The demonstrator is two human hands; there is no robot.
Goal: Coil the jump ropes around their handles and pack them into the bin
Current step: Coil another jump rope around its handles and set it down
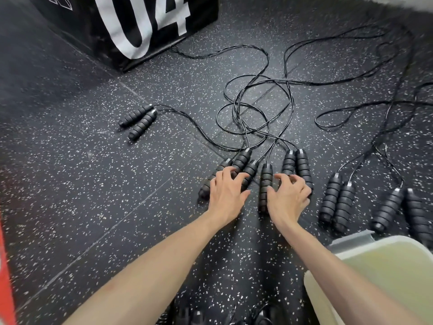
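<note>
Item: black ribbed foam jump-rope handles [242,165], centre cluster on the speckled rubber floor [93,184], long axes toward 12 to 1 o'clock, cords [253,95] tangled beyond at 12.

Left hand [226,192]: fingers spread and bent, tips resting on three handles.

Right hand [289,195]: fingers curled, spread over the neighbouring handles; firm grip cannot be told.

Pale plastic bin [384,273]: at 4 o'clock, nearer the right arm.

Two bare forearms are seen, no sleeves, no gloves; left hand [226,192] and right hand [289,195] are shown w/o rings, watch or wristbands; nails are kept short, unpainted
</note>
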